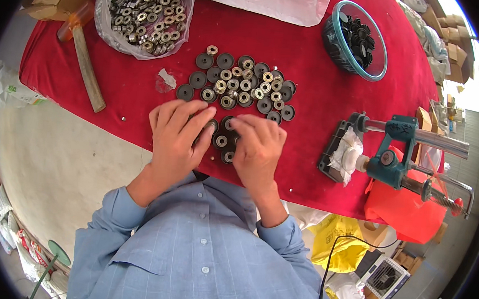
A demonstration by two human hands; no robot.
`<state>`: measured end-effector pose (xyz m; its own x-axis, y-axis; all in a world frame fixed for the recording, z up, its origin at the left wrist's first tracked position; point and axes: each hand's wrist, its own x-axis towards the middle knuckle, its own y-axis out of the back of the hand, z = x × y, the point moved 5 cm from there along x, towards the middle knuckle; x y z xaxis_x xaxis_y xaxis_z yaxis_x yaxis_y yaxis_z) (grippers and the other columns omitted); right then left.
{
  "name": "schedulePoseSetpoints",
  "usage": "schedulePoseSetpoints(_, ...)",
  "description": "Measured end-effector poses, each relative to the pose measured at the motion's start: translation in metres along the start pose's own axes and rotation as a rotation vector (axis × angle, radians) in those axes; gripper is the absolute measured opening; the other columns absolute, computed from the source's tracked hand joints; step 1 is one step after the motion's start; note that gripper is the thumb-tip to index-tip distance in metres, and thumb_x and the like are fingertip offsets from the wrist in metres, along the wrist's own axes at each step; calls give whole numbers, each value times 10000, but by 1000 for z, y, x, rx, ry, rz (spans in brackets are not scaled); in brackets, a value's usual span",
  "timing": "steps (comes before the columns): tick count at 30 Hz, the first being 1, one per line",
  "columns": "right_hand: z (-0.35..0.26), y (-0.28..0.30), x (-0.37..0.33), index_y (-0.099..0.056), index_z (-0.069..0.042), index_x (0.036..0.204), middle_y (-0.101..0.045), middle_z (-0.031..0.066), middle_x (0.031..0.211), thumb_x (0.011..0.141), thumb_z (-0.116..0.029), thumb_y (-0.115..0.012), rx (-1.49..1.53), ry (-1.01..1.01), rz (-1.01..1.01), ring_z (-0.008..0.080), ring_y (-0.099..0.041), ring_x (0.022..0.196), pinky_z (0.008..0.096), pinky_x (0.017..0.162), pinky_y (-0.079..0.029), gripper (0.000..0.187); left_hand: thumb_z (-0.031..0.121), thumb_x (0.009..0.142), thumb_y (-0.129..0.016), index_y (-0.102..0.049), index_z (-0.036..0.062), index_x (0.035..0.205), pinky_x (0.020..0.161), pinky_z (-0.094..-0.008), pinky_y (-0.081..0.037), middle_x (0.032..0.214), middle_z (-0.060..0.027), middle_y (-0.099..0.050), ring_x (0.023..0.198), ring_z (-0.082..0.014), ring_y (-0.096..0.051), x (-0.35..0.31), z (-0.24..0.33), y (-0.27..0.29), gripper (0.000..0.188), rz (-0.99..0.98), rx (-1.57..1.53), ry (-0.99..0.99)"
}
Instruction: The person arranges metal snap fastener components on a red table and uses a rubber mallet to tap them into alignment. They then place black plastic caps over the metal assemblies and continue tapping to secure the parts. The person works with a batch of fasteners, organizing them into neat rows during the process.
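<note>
**Both hands at a small group of discs and bearings, near edge of red cloth**

Left hand (175, 134): fingers bent, a dark disc (213, 125) showing at their tips; cannot tell whether it is gripped or only touched. Right hand (258, 153): fingers curled, index fingertip at the uppermost of the ringed pieces (221, 141) lying between the two hands; thumb hidden, grip cannot be told.

Just beyond the fingertips: loose cluster of dark wheels (198, 80) and shiny metal bearings (220, 85), some bearings resting on wheels. Farther off, ahead and left of the left fingers: clear bag (186, 21) of bearings; nearer them, wooden handle (88, 69). Ahead and right of the right fingers: bowl (330, 43) of black pieces. Right of them: green press (393, 154). Red cloth (308, 115) beneath.
</note>
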<state>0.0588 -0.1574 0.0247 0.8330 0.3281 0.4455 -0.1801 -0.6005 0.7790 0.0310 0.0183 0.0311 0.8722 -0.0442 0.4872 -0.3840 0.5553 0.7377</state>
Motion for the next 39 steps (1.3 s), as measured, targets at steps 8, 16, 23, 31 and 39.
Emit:
schedulePoseSetpoints(8, 16, -1, 47, -761, -103, 1126, -655, 33, 1109, 859, -118, -822, -130, -23, 26, 245, -605, 1042, 434, 924, -397, 275, 115, 801, -881, -795, 115, 1162, 923, -424, -421, 1162, 3, -737, 1084, -251, -631, 32, 0, -30, 371, -56, 18, -50)
schedulePoseSetpoints(16, 22, -10, 47, -747, -106, 1094, -628, 43, 1090, 847, -151, -830, -141, -7, -20, 257, -586, 1042, 444, 926, -386, 265, 54, 773, -862, -775, 116, 1126, 873, -424, -437, 1113, -13, -722, 1061, -259, -632, 34, -5, -39, 368, -64, -23, 6)
schedulePoseSetpoints(23, 21, -10, 41, -701, -105, 1060, -653, 49, 1016, 857, -115, -815, -81, 38, 5, 275, -622, 976, 445, 897, -434, 233, 44, 766, -853, -748, 125, 1104, 864, -433, -449, 1108, -14, -712, 1044, -262, -630, 34, -4, -43, 363, -73, -46, 1)
schedulePoseSetpoints(31, 67, 48, 25, -738, -33, 1113, -697, 131, 1049, 928, 31, -784, 227, -296, 168, 252, -743, 829, 357, 702, -612, 201, 40, 781, -863, -757, 125, 1060, 856, -428, -462, 1055, -28, -705, 1008, -266, -639, 36, -7, -41, 311, -66, -115, 6)
schedulePoseSetpoints(39, 63, 40, 4, -731, -14, 1088, -715, 134, 1116, 914, 59, -769, 111, -195, 98, 313, -748, 949, 404, 758, -632, 193, -1, 827, -848, -763, 87, 1024, 819, -388, -515, 1003, -58, -694, 907, -246, -672, 39, -15, -39, 232, -120, -301, 25)
